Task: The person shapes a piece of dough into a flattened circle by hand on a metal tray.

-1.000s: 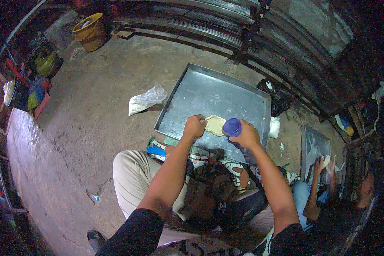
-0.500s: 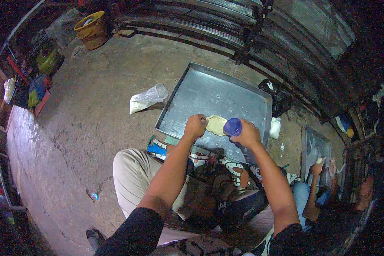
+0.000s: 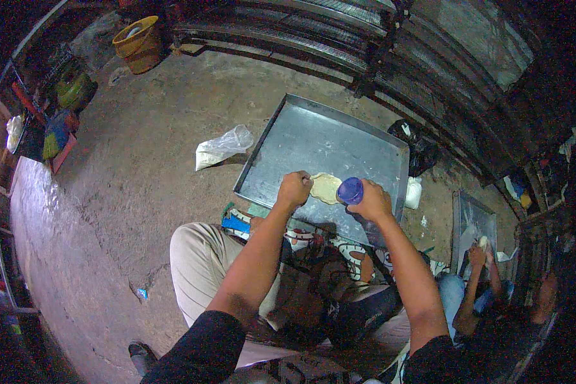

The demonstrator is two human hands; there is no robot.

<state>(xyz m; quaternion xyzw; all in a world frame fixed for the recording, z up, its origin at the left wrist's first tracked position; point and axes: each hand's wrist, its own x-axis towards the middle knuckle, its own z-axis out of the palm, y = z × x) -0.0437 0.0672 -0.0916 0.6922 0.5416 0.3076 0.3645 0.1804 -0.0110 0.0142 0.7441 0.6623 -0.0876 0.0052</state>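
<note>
A flattened, pale yellow round of dough (image 3: 326, 188) lies toward the near side of a large square metal tray (image 3: 320, 128). At its left edge, my left hand (image 3: 294, 190) is closed, with thumb and fingers pinching the rim of the dough. My right hand (image 3: 372, 202) is wrapped round a blue-purple plastic cup (image 3: 351, 191), which is tilted at the dough's right edge. What the cup contains cannot be made out. Faint whitish smears mark the tray's surface.
Left of the tray sits a clear plastic bag of white powder (image 3: 212, 153). A black plastic bag (image 3: 421, 148) and a white packet (image 3: 413, 193) stand at its right. Farther right, another person's hands (image 3: 481, 255) work over a second tray (image 3: 462, 214). A yellow bucket (image 3: 137, 48) stands far left.
My hands, the dough and the cup look nearly the same as before. On the right, the other person's hands have come closer together.
</note>
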